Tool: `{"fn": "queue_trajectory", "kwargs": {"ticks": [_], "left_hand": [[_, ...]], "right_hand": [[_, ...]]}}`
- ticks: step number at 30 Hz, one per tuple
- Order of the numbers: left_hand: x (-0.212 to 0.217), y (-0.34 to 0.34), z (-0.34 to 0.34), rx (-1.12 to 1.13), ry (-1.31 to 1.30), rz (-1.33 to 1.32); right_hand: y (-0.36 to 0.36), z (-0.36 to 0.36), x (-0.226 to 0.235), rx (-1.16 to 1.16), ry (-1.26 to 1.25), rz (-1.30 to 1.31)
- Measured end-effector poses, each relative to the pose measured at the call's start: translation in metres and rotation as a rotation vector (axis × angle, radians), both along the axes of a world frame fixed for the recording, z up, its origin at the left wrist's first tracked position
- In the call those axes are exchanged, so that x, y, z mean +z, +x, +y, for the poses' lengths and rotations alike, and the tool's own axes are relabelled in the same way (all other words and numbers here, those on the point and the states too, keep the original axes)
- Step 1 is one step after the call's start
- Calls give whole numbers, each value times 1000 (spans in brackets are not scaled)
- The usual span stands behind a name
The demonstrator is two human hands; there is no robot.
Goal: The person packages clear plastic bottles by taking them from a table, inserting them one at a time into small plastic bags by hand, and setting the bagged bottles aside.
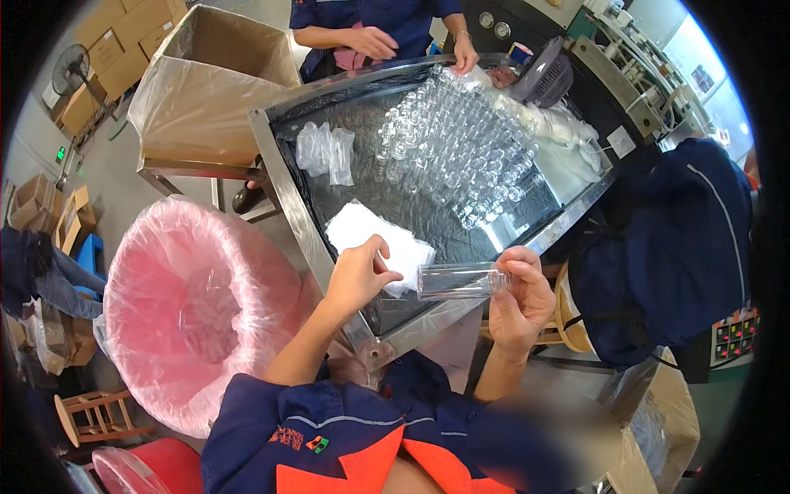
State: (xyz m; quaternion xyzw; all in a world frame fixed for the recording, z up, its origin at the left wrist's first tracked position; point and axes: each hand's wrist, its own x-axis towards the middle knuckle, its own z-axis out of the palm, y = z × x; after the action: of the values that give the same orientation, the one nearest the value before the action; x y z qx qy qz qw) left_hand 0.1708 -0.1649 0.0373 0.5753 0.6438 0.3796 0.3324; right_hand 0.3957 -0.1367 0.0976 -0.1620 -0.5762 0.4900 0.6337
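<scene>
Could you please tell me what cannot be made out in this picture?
In the head view:
Part of the gripped end of the clear tube: covered by the right hand.
Some of the white sheets: behind the left hand.
The head of the co-worker: cut off by the top edge.
The bottom of the tall carton: hidden by its near wall.
Contents of the pink-lined bin: too hazy to identify.

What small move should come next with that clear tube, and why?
I'd probably bring the left hand across to steady the clear tube. The right hand grips only one end; the other end points leftward, unsupported. The left hand seems to hold nothing, near the white sheets.
</scene>
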Motion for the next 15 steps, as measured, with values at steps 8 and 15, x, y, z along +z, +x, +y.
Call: {"fn": "queue_trajectory", "kwargs": {"ticks": [8,15], "left_hand": [[-18,2,-1,52,223,-125],[-6,7,-14,118,146,-240]], "right_hand": [[-5,-6,-23,239,-401,435],[-13,-10,-41,704,-706,899]]}}
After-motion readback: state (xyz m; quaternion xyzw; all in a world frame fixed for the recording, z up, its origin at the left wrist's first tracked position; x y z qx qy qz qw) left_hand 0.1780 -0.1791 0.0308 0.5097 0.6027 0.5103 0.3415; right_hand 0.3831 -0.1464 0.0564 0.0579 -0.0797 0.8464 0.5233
